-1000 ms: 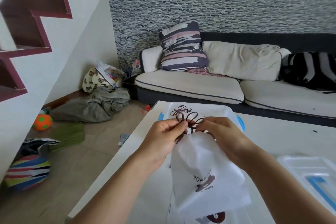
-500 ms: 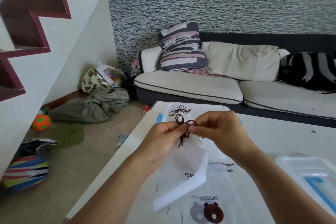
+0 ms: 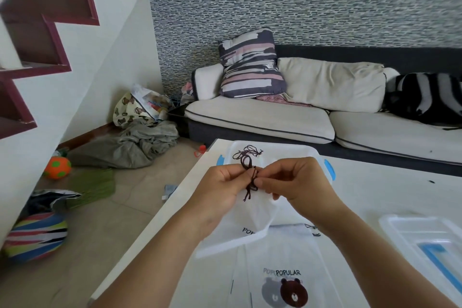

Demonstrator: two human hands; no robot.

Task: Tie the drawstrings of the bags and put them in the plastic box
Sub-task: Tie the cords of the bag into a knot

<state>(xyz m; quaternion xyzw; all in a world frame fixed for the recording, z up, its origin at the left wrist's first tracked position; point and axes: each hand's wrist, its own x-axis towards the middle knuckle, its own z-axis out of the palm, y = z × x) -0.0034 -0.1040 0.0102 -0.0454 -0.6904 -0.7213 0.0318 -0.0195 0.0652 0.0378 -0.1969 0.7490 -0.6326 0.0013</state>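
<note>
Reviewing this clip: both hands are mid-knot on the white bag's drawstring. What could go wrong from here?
1. The left hand and right hand pinch the brown drawstring close together; a slip could loosen the half-formed knot.
2. The white bag hangs over more bags on the table; it might drag them.
3. The plastic box already holds a tied drawstring that could snag.
</note>
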